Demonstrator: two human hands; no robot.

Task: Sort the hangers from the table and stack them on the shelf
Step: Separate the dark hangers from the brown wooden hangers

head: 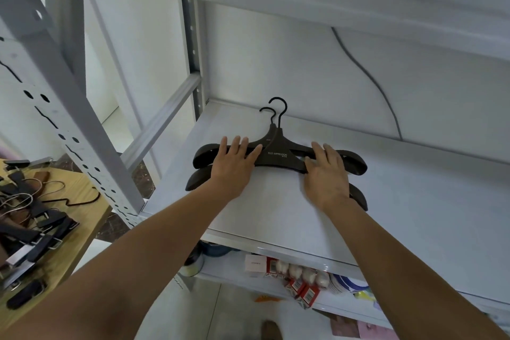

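**Two dark hangers down on the shelf, both hands flat on top**

The grey metal shelving unit [82,130] fills most of the room from here, its perforated upright slanting up on the left. The broad white shelf board [276,218] sits right in front of the person.

Down to the near left is the wooden table [80,218], with a jumbled pile of hangers [33,218] on it: dark clip bars, metal hooks, a few wooden pieces.

On the shelf board lie two dark plastic coat hangers, stacked but slightly offset. The upper hanger [278,153] has pale lettering on its centre. The lower hanger [197,179] peeks out beneath it, towards the near edge. Both hooks [278,107] point at the far wall.

The left hand [234,163] lies on the left arm of the upper hanger, fingers straight and spread, pressing rather than gripping. The right hand [327,174] does the same on the right arm, palm down and fingers extended across the plastic, nothing clasped.

A thin grey cable [367,74] curves down the far wall behind the shelf. Below, the lower shelf [226,268] holds small red-and-white cartons [303,288].
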